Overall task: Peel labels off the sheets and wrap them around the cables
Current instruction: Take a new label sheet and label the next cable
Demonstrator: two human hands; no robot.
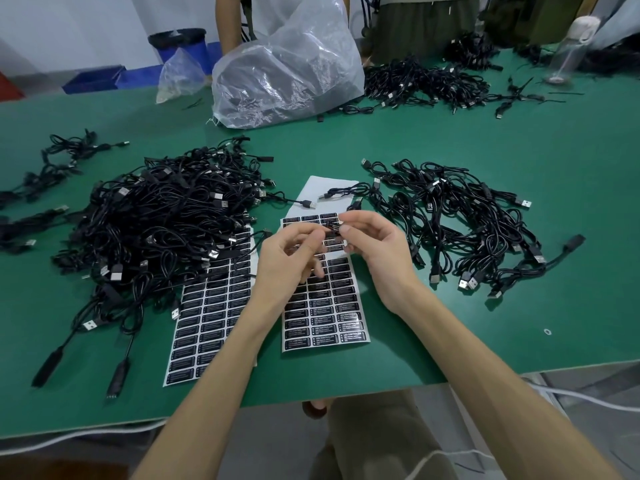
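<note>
The left hand (289, 261) and right hand (377, 251) each pinch an end of a black cable part (332, 231), lying crosswise between their fingertips and possibly half wrapped, just above the label sheet (323, 320), both hands equally near

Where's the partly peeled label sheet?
Head view, centre of the green table: the partly peeled sheet lies between the fuller sheet on its left and the smaller cable pile on its right.

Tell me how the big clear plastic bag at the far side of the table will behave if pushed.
The plastic bag looks thin and crumpled, so its top would probably cave in. Its base holds dark contents, so it likely drags heavily.
</note>
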